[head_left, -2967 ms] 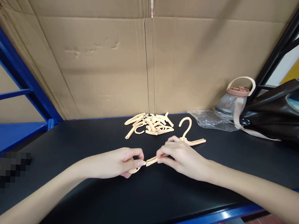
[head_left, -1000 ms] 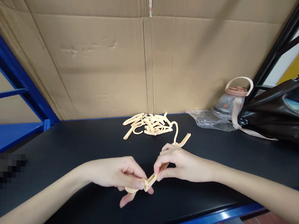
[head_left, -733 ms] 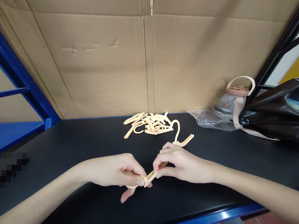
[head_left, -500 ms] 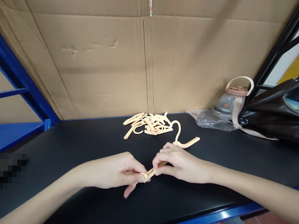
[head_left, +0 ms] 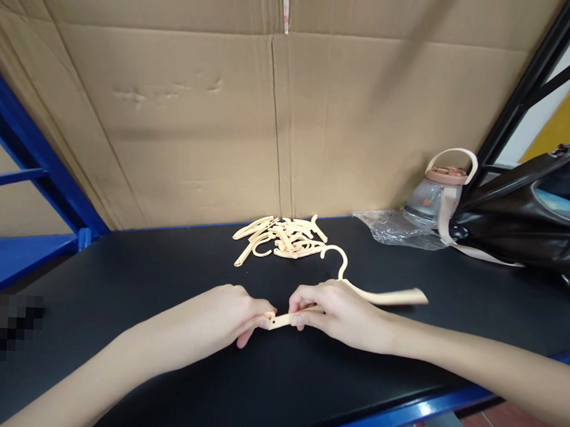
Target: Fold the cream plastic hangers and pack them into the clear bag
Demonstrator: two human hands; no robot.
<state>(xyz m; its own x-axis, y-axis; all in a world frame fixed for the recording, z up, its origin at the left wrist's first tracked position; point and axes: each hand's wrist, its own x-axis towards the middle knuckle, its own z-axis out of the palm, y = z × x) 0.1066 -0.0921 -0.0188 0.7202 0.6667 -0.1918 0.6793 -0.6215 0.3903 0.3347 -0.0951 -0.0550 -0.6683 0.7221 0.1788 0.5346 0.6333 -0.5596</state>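
Note:
A cream plastic folding clothes hanger (head_left: 395, 297) is in my hands, its hook (head_left: 343, 261) curving up behind my right hand and one arm sticking out to the right. My right hand (head_left: 337, 312) is closed, with thumb and fingers pinching the other arm (head_left: 282, 322), which points left. My left hand (head_left: 234, 319) pinches a small cream piece at that arm's left end, where a dark hole shows. Most of the small piece is hidden by the left fingers. Beyond the hands lies a pile of cream hanger parts (head_left: 293, 236), hooks and arms jumbled together.
A clear bottle (head_left: 431, 199) with a pink lid and strap stands at the back right by a crumpled plastic bag (head_left: 392, 228). A black leather bag (head_left: 514, 213) sits beside it. Cardboard (head_left: 198, 126) walls the back of the black table (head_left: 160, 398); blue frame bars (head_left: 40, 143) rise at left.
The hanger has turned in my hands: its hook sits lower and its right arm has swung farther right. The arm between my hands shows its side now rather than its open channel.

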